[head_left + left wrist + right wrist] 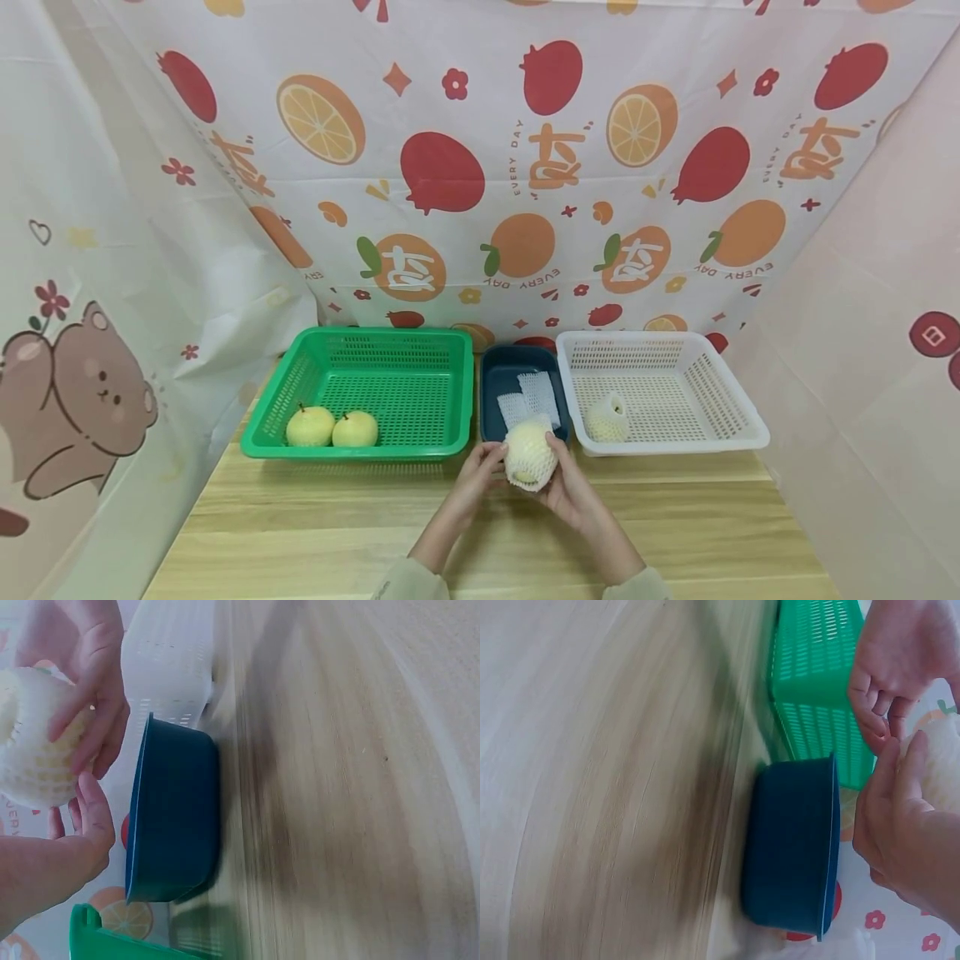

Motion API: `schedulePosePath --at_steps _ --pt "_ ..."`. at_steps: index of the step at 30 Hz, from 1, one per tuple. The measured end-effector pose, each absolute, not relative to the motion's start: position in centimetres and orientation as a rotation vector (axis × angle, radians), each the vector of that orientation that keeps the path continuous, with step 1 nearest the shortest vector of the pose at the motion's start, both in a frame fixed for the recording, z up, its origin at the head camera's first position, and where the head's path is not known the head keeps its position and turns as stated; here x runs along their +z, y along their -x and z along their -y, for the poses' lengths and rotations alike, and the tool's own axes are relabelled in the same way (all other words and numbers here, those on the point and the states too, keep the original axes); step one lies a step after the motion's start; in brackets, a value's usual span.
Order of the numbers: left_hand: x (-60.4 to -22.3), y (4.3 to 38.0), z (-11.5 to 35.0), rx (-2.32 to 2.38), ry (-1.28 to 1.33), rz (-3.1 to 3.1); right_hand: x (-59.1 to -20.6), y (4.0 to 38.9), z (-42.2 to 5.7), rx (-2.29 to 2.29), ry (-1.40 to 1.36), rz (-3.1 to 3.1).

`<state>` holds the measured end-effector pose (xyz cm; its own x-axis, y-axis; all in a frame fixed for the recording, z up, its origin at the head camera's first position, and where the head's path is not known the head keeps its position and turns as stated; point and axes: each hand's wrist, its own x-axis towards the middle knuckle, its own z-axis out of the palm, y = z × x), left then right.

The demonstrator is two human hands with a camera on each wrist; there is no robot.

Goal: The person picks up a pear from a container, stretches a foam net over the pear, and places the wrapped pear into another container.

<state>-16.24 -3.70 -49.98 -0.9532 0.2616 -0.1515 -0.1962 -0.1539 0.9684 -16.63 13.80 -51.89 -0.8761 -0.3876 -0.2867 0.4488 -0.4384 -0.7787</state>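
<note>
A pale yellow pear (529, 450) in a white foam net is held in front of the blue bin, near its front rim. My right hand (567, 493) grips it from the right, fingers spread over the net in the left wrist view. From the left, my left hand (477, 473) holds the pear with thumb and fingertips. The netted pear (41, 761) shows an opening of the net at one end. In the right wrist view the pear (943, 769) is partly cut off by the frame edge. Flat foam nets (538, 396) lie in the blue bin (491, 362).
On the left, a green basket (442, 451) holds two bare pears (311, 426) with stems. To the right stands a white basket (701, 443) with one netted pear (606, 423). All three containers sit side by side on a wooden table (337, 533), before a fruit-print cloth (480, 100).
</note>
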Motion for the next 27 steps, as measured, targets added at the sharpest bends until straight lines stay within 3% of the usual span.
schedulePosePath --at_steps 6,14,22,27 --pt "-51.9 17.1 3.8 2.184 -0.078 -1.722 -51.9 16.6 -13.8 -2.305 -0.042 -1.297" --pt "-52.1 17.3 4.5 2.165 -0.106 -1.535 -51.8 16.3 -13.0 -2.138 -0.03 -1.973" --pt "-52.4 17.0 5.0 2.109 -0.374 -1.573 -52.1 16.1 -13.3 -2.198 0.293 -2.094" --pt "-52.4 17.0 5.1 2.147 -0.395 -1.604 -52.0 16.3 -14.3 -2.14 0.417 -2.066"
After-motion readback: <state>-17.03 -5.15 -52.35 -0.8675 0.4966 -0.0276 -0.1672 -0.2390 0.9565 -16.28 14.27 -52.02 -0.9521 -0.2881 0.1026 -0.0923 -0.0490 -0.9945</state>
